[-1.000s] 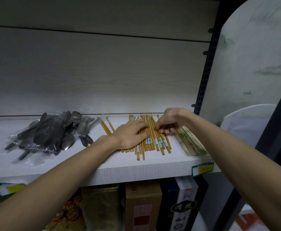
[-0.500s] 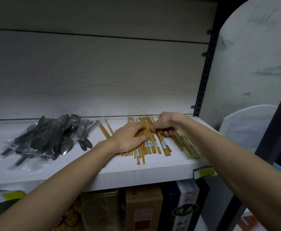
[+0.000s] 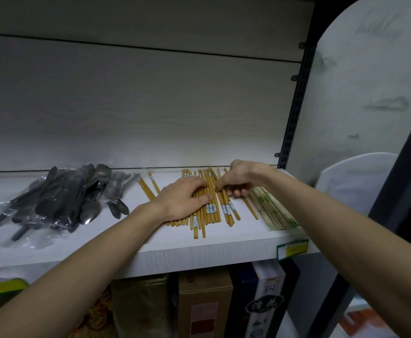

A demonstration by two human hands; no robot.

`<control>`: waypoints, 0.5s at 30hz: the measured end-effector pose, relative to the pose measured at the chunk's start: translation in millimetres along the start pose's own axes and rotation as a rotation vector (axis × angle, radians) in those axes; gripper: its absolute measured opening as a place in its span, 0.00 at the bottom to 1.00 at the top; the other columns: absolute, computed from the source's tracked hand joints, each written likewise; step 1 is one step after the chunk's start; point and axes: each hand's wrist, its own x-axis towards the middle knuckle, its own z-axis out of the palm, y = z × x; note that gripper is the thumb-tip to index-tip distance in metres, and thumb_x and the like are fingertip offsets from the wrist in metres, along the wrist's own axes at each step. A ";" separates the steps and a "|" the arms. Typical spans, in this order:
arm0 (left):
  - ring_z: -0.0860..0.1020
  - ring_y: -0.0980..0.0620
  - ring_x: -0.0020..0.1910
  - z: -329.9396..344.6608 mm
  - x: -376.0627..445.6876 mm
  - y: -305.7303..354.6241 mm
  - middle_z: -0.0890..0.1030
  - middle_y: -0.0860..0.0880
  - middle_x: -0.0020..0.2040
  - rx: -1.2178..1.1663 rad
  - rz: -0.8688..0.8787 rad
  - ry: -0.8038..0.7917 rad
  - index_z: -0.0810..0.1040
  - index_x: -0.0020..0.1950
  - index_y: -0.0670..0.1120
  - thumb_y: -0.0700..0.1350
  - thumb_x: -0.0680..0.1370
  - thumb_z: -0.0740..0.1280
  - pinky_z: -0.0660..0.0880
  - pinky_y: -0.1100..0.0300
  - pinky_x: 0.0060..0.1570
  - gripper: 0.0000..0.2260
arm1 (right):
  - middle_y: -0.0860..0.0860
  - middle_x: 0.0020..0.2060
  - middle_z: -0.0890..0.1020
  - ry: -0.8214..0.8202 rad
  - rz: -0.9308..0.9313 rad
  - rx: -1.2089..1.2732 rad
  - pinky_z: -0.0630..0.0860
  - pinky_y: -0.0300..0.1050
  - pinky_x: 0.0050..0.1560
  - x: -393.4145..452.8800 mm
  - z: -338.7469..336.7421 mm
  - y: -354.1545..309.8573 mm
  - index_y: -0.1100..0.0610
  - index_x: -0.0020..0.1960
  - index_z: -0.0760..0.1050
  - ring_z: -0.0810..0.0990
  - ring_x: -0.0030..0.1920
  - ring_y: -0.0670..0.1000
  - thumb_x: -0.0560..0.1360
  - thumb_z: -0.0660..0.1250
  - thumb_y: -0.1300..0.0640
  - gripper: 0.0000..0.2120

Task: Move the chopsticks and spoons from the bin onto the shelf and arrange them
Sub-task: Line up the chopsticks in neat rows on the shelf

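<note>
Two hands work over one white shelf (image 3: 170,250); the left hand (image 3: 183,200) lies flat with fingers straight and close together, pressing down on the loose yellow chopsticks (image 3: 210,211), which lie side by side at the shelf's middle, roughly two dozen though too overlapped to count exactly; the right hand (image 3: 238,179) has its fingers curled down, fingertips pinching at the sticks on the pile's right side; three further yellow sticks lie apart just left of the pile; a bundle of paler wrapped chopsticks (image 3: 272,213) lies just right of it, near the shelf's end, its number unclear; the spoons (image 3: 60,201), dark metal in clear plastic wrap, form one heap at the shelf's left, too tangled to count; one green price tag (image 3: 292,248) sits on the front edge; four boxes (image 3: 205,306) stand on the level below.
</note>
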 end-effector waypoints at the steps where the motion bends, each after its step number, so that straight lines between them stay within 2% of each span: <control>1: 0.69 0.51 0.72 -0.1 -0.2 0.1 0.72 0.52 0.74 0.000 0.000 0.001 0.70 0.75 0.52 0.62 0.82 0.59 0.70 0.48 0.68 0.25 | 0.50 0.26 0.78 0.007 0.007 -0.012 0.68 0.38 0.25 0.4 0.5 0.1 0.58 0.37 0.78 0.71 0.22 0.47 0.76 0.72 0.54 0.11; 6: 0.69 0.51 0.72 -0.4 -0.3 -0.2 0.72 0.52 0.74 0.005 0.000 -0.001 0.70 0.75 0.52 0.63 0.82 0.59 0.70 0.49 0.68 0.26 | 0.49 0.22 0.75 0.049 0.052 -0.171 0.64 0.39 0.27 2.8 1.3 -5.1 0.56 0.34 0.75 0.68 0.21 0.48 0.74 0.72 0.51 0.13; 11: 0.68 0.51 0.73 -0.3 -0.9 -1.4 0.72 0.52 0.74 0.001 -0.012 0.002 0.70 0.75 0.52 0.65 0.81 0.59 0.69 0.49 0.69 0.27 | 0.49 0.24 0.69 -0.046 0.105 -0.301 0.62 0.37 0.24 4.4 -1.8 -15.4 0.54 0.35 0.71 0.63 0.21 0.48 0.72 0.68 0.56 0.09; 13: 0.68 0.51 0.73 -0.4 -1.5 -2.3 0.72 0.52 0.74 0.001 -0.015 0.006 0.70 0.75 0.52 0.64 0.81 0.59 0.69 0.48 0.69 0.27 | 0.50 0.27 0.71 -0.028 0.065 -0.347 0.65 0.40 0.28 5.2 2.9 -14.5 0.55 0.39 0.73 0.67 0.25 0.50 0.72 0.67 0.54 0.06; 15: 0.69 0.51 0.72 -0.8 -2.5 -2.1 0.72 0.52 0.74 -0.001 -0.018 0.009 0.71 0.75 0.52 0.64 0.81 0.59 0.70 0.48 0.68 0.27 | 0.53 0.31 0.75 0.024 0.001 -0.374 0.71 0.43 0.33 6.2 6.8 -9.9 0.56 0.44 0.75 0.72 0.30 0.53 0.74 0.67 0.52 0.07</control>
